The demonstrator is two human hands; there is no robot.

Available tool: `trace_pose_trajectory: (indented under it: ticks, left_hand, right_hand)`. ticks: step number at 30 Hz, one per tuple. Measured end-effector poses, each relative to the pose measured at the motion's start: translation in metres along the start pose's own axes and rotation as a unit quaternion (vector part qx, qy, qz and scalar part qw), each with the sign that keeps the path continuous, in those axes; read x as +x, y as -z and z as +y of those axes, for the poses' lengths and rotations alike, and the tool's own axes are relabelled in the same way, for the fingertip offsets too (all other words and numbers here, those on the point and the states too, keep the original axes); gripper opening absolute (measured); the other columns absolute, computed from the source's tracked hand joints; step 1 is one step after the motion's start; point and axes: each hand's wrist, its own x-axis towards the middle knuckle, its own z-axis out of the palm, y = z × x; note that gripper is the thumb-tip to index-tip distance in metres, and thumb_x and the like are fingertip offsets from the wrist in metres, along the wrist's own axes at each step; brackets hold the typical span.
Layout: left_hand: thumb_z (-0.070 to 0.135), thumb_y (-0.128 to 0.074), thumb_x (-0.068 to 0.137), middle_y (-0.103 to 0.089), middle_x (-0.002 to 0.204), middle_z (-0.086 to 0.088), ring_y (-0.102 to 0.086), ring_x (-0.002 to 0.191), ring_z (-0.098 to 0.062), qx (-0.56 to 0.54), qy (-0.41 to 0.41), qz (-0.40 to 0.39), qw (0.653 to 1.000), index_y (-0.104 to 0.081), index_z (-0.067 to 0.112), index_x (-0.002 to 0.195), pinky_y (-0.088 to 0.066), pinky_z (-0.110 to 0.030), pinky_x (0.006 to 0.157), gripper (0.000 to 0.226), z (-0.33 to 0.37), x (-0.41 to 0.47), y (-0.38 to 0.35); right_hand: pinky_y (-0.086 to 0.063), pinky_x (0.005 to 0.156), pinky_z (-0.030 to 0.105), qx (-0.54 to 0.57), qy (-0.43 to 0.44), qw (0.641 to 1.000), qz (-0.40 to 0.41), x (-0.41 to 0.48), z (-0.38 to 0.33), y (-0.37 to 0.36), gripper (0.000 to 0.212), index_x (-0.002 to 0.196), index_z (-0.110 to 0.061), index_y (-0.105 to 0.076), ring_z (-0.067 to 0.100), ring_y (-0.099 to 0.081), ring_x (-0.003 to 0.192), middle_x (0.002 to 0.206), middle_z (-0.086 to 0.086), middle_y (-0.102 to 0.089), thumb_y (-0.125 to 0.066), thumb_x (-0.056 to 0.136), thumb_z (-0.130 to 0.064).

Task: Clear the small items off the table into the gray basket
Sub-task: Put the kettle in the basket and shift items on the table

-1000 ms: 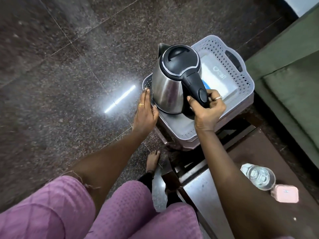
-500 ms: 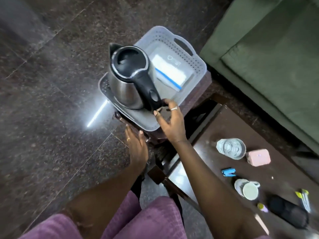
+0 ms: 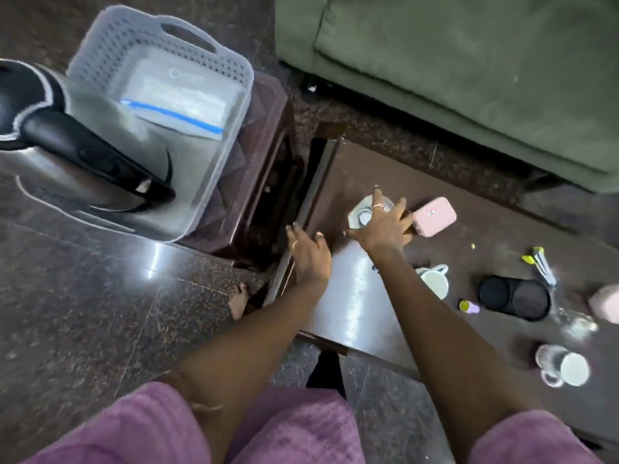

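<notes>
The gray basket (image 3: 100, 41) sits on a dark stool at upper left. Inside it stand a steel kettle (image 3: 60, 162) with a black handle and a clear zip bag (image 3: 181, 105). My right hand (image 3: 385, 226) hovers with fingers spread over a clear glass (image 3: 360, 212) on the brown table (image 3: 368, 162), right beside a pink box (image 3: 434, 216). My left hand (image 3: 310, 252) is open at the table's left edge, holding nothing. Further right lie a white mug (image 3: 435, 284), a black case (image 3: 514, 298), a small yellow-capped tube (image 3: 469, 307), pens (image 3: 541, 266) and another mug (image 3: 566, 368).
A green sofa (image 3: 469, 72) runs along the far side of the table. The dark stool (image 3: 268, 169) stands close against the table's left end. Polished stone floor (image 3: 83, 313) lies to the left. My purple-clad knees fill the bottom of the view.
My right hand let go of the kettle handle and swung right, over the glass on the table. My left hand moved from the stool to the table's edge. The view panned right.
</notes>
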Motion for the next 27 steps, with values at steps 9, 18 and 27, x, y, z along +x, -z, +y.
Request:
trace_pose_trajectory:
  ticks: [9,18,27]
  left_hand:
    - [-0.003,-0.043,0.089,-0.027,0.153,-0.016,-0.025,0.142,-0.025,0.106,-0.101,-0.011,0.989,-0.02,0.002,0.145,-0.017,-0.028,0.117,0.06,-0.016,-0.001,-0.046]
    - [-0.011,-0.041,0.084,-0.032,0.149,-0.02,-0.027,0.14,-0.03,0.083,-0.177,0.026,0.98,-0.028,-0.001,0.142,-0.019,-0.029,0.115,0.06,0.004,-0.054,-0.121]
    - [-0.006,-0.042,0.085,-0.033,0.149,-0.015,-0.027,0.141,-0.027,0.107,-0.345,-0.103,0.927,-0.031,0.002,0.141,-0.018,-0.032,0.118,0.058,0.08,-0.084,-0.244]
  right_hand:
    - [-0.046,0.092,0.042,0.082,0.101,0.991,-0.022,0.017,0.03,-0.008,0.095,0.14,-0.036,-0.029,0.039,-0.034,0.118,0.135,0.011,-0.026,-0.083,0.064,-0.021]
    - [-0.045,0.089,0.037,0.137,0.1,0.985,-0.005,-0.003,0.128,0.058,0.093,0.14,-0.033,-0.03,0.036,-0.034,0.112,0.131,0.013,-0.028,-0.079,0.061,-0.026]
    - [-0.04,0.097,0.041,0.146,-0.001,0.987,0.062,0.047,0.246,0.124,0.094,0.142,-0.029,-0.029,0.038,-0.035,0.115,0.128,0.014,-0.031,-0.08,0.063,-0.03]
